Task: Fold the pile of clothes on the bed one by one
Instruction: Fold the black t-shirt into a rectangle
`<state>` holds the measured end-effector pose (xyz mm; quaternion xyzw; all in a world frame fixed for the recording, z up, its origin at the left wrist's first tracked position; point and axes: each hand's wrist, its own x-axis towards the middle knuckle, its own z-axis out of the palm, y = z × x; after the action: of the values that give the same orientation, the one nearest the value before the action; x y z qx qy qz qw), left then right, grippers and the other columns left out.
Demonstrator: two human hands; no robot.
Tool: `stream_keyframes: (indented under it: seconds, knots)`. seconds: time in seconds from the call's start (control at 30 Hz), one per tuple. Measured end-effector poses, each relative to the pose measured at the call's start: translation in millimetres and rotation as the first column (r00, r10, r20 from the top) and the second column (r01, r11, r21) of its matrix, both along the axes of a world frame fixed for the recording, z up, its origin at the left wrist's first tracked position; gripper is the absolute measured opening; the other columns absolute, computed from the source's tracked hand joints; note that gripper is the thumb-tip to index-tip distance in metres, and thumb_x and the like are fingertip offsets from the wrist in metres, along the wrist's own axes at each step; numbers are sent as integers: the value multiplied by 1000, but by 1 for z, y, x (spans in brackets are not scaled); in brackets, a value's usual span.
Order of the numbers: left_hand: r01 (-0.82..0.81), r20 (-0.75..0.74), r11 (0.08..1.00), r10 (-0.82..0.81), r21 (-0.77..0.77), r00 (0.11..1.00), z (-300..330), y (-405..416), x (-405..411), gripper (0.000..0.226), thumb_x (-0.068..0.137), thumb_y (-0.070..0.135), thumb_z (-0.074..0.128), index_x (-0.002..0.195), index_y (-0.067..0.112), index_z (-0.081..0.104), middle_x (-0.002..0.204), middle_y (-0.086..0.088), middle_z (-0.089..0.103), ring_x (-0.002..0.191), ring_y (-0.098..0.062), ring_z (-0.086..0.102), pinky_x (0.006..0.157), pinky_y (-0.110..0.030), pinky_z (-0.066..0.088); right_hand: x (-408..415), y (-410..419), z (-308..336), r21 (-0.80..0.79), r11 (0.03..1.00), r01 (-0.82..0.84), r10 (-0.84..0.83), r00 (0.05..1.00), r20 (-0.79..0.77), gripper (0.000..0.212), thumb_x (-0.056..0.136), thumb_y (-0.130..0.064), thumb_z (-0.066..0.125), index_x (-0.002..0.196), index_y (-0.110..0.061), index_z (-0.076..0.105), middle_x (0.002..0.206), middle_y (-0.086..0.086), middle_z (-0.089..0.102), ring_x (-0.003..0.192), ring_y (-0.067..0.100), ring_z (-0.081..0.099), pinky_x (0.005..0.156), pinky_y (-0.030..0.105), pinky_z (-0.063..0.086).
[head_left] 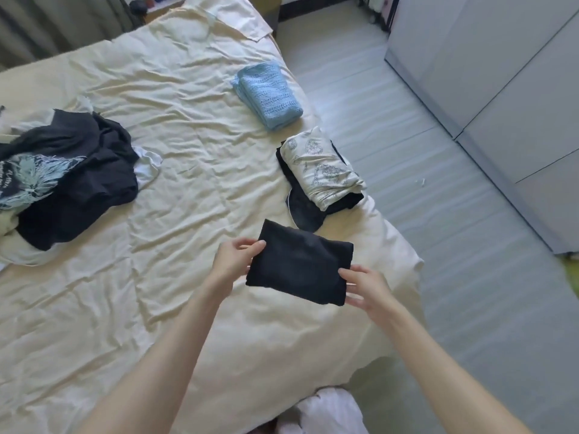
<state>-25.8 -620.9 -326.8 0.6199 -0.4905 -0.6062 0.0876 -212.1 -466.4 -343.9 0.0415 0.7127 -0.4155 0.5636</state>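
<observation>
Folded black garment (pixel 299 266), a compact plain rectangle without legible print, held just above the cream bed sheet (pixel 188 183) near the bed's right edge, the left hand (pixel 233 260) pinching its left edge, the right hand (pixel 365 288) gripping its lower right corner, both arms extended.

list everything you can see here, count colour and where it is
folded garment: 1, black, held above the near bed edge
blue knit: 1, light blue, folded, far right of bed
printed garment: 1, cream, folded on dark clothes at right edge
unfolded pile: 1, mostly black, left side
bed sheet: 1, cream, wrinkled
wardrobe: 1, grey, right
left hand: 1, grips garment's left edge
right hand: 1, grips its right corner
</observation>
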Motion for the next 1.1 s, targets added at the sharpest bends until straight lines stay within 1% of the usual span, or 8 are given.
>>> stream_keyframes:
  seconds: [0.3, 0.47, 0.7, 0.8, 0.87, 0.93, 1.03, 1.1]
  knots:
    - [265, 187, 880, -206, -393, 961, -31, -181, -197, 6, 86, 26, 65, 91, 21, 64, 86, -1, 63, 78, -14, 57, 63, -25, 45, -100, -142, -38, -182, 923, 338, -320, 940, 122, 30, 90, -8, 61, 118, -2, 54, 110, 14, 67, 95, 26, 67, 76, 33, 56]
    - [439, 330, 774, -311, -457, 891, -68, -226, -256, 15, 86, 28, 66, 97, 18, 69, 83, 0, 61, 77, -13, 55, 70, -23, 43, -121, -172, -75, -160, 886, 435, -410, 897, 166, 24, 89, -7, 61, 111, 1, 55, 96, 13, 61, 81, 21, 61, 68, 29, 57]
    - [436, 430, 783, -241, -443, 870, -117, -223, -271, 22, 91, 23, 58, 111, 14, 63, 110, -9, 65, 105, -24, 59, 86, -28, 43, -130, -182, -101, -130, 938, 320, -315, 947, 60, 10, 91, -13, 59, 95, -5, 56, 94, 14, 64, 78, 22, 64, 72, 32, 58]
    - [479, 384, 655, -296, -585, 874, -117, -203, -267, 37, 93, 20, 56, 128, 11, 53, 127, -13, 52, 118, -23, 50, 101, -28, 36, -135, -166, -104, -105, 989, 103, -128, 956, -265, 13, 92, -26, 59, 91, -14, 56, 92, -1, 66, 85, 11, 63, 84, 34, 53]
    - [561, 431, 426, -367, -710, 824, -116, -183, -258, 40, 92, 17, 56, 131, 8, 52, 134, -16, 47, 126, -29, 45, 108, -35, 33, -139, -155, -105, -141, 989, -42, -57, 778, -626, 10, 91, -27, 59, 93, -18, 55, 92, -7, 60, 88, 9, 56, 85, 28, 46]
    - [668, 544, 203, -437, -716, 716, -123, -166, -248, 43, 92, 18, 57, 133, 9, 52, 142, -20, 41, 133, -37, 37, 111, -48, 29, -146, -152, -105, -127, 958, -256, 1, 448, -894, 19, 90, -24, 58, 105, -13, 61, 103, 0, 61, 97, 17, 53, 85, 29, 43]
    - [851, 687, 172, -522, -496, 506, -135, -157, -241, 51, 97, 34, 45, 146, 28, 31, 158, -8, 14, 146, -30, 8, 116, -49, 6, -158, -163, -114, 112, 827, -550, 157, 35, -987, 38, 89, -26, 55, 124, -11, 61, 129, 13, 58, 120, 31, 53, 96, 43, 42]
    - [906, 746, 178, -518, -385, 419, -143, -161, -242, 52, 99, 41, 34, 149, 36, 18, 160, -1, 3, 147, -24, -2, 116, -45, -2, -166, -169, -120, 325, 679, -658, 405, -34, -914, 48, 95, -32, 49, 140, -15, 45, 149, 12, 38, 139, 29, 33, 110, 49, 26]
